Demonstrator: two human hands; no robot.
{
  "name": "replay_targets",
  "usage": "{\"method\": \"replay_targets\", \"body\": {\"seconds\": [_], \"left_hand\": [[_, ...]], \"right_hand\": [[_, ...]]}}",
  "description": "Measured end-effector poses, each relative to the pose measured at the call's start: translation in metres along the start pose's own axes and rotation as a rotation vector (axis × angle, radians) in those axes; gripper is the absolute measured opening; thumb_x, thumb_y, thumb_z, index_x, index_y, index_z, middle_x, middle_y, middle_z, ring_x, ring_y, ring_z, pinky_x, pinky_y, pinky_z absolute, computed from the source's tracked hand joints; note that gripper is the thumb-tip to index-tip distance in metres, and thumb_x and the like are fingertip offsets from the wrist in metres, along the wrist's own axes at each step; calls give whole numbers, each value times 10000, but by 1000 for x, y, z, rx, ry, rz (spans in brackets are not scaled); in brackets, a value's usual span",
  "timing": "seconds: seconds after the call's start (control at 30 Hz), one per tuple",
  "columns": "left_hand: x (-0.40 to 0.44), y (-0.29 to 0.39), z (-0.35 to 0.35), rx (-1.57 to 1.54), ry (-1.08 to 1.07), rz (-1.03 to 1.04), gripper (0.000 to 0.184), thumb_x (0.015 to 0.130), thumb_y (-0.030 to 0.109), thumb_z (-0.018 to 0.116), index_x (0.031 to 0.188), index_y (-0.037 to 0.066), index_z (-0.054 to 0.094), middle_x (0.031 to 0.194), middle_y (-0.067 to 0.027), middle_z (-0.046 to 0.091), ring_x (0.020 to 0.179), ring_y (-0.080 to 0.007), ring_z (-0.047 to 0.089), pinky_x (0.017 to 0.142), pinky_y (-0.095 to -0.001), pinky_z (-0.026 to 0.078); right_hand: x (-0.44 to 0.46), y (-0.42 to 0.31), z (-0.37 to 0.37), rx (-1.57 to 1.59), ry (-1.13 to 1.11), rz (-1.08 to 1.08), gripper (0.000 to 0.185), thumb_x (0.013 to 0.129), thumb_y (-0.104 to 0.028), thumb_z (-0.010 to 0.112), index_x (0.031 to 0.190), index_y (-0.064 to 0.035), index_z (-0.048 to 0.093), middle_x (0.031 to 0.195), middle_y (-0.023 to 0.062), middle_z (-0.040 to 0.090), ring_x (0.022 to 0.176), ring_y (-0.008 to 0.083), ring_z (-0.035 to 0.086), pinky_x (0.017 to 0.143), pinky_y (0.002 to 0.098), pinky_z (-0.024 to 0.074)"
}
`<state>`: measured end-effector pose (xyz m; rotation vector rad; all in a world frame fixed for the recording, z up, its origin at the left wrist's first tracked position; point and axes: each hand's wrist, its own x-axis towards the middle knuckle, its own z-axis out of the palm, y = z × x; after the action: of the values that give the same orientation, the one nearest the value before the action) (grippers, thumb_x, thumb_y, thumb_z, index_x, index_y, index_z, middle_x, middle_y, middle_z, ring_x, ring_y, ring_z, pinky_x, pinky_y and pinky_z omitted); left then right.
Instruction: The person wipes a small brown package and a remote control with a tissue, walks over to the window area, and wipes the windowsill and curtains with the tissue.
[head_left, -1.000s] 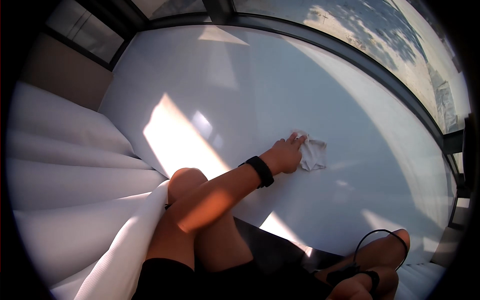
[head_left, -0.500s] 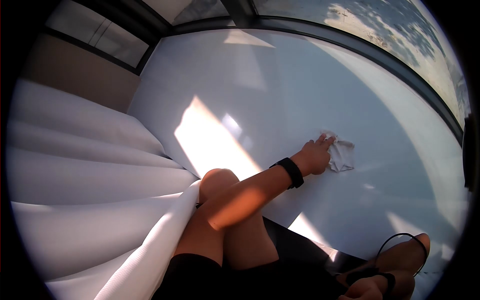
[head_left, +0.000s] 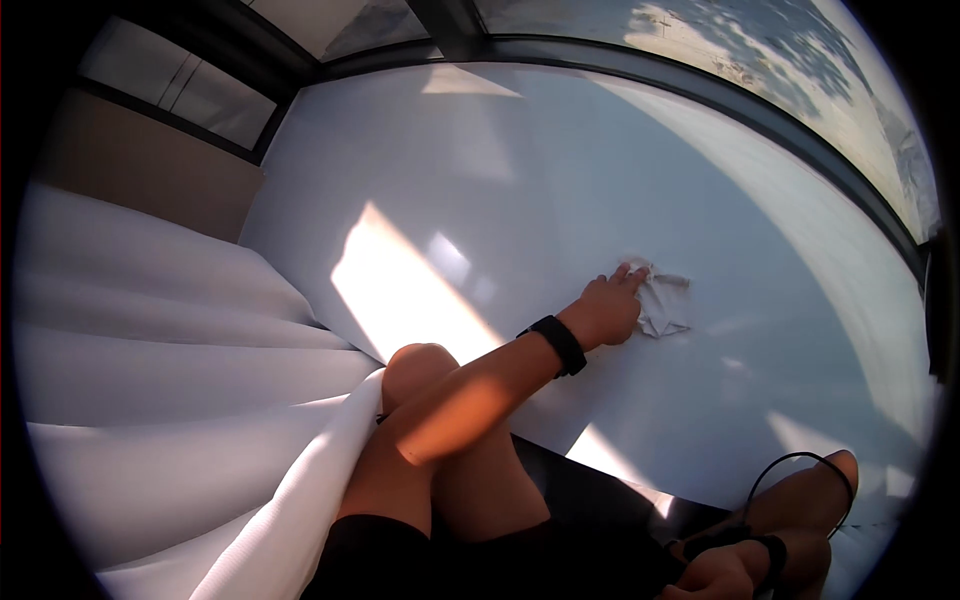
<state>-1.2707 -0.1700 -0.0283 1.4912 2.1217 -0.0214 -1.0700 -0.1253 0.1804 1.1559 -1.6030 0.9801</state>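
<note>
My left hand [head_left: 606,308], with a black band on its wrist, lies on a crumpled white cloth [head_left: 665,306] on the broad white surface [head_left: 560,200]. Its fingers press on the cloth's left part, with two fingertips showing at the upper edge. The rest of the cloth spreads out to the right of the hand. At the bottom edge, my right hand [head_left: 718,572] is near my bent leg, also with a dark band at the wrist. Shadow and the frame edge hide most of its fingers.
White draped fabric [head_left: 180,380] fills the left side and partly covers my leg. Dark window frames [head_left: 700,75] border the white surface at the back and right. A thin black loop [head_left: 768,468] arches by my knee at lower right. Bright sunlight patches [head_left: 395,285] fall on the surface.
The whole view has shifted slightly, moving most things a little to the left in the picture. My left hand stays on the cloth, with little visible movement over the surface.
</note>
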Motion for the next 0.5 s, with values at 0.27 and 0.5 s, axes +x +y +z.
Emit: {"method": "replay_targets", "body": {"seconds": [0.27,0.5], "left_hand": [[2,-1,-9,46,-91,0,550,818,218,588,1229,-120,446,1526,-125,146,1378,-333,228,988,-411,431],[2,-7,-5,23,-61,37,559,790,186,597,1212,-153,457,1525,-132,150,1379,-337,228,992,-397,426]], "right_hand": [[-8,-7,-2,62,142,-9,177,797,9,454,624,-24,438,588,179,551,426,167,464,390,269,302],[-7,-8,1,76,185,-130,270,828,-46,431,560,-29,456,590,144,488,469,191,449,413,294,284]]}}
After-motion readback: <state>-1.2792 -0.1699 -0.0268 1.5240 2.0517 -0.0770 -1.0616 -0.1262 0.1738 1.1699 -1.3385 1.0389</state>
